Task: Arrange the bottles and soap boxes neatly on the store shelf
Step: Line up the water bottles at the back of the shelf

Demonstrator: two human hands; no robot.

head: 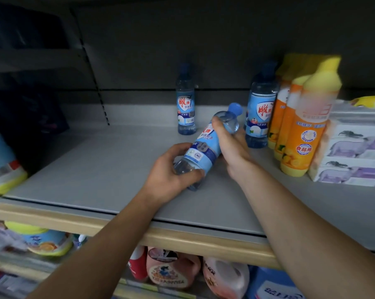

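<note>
Gripping tilted blue bottle (206, 145): left hand (171, 169) base, right hand (232, 147) neck

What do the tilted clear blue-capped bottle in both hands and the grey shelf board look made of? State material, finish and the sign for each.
Tilted clear blue-capped bottle: probably thin clear plastic, glossy; the fingers of the left hand show through its base, and the label looks like a printed film.
Grey shelf board: smooth and matt, possibly painted metal or laminate; its surface is even and without glare. The look leaves it open.
</note>
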